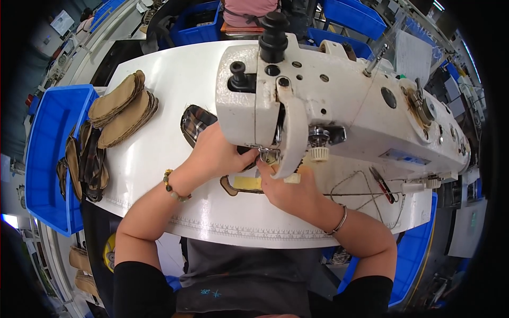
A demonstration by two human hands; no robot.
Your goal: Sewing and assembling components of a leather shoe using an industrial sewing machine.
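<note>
A white sewing machine (339, 95) stands over the table, with its presser foot (269, 155) low between my two hands. My left hand (214, 153) lies over a dark plaid fabric piece (195, 121), its fingers closed on the piece's near edge beside the foot. On the other side of the foot is my right hand (291, 191), fingers bent together; the machine's curved lever (295, 124) partly covers them, and what they pinch is hidden. A tan curled strip end with a dark edge (228, 185) and a yellow piece (247, 183) lie between my hands.
Tan sole-shaped pieces (127, 116) are stacked at the left. Plaid and tan pieces (93, 164) hang over the rim of a blue bin (58, 212). Thread snips (383, 185) and a loose thin cord (366, 194) lie at the right. A printed ruler (238, 233) follows the table's near edge.
</note>
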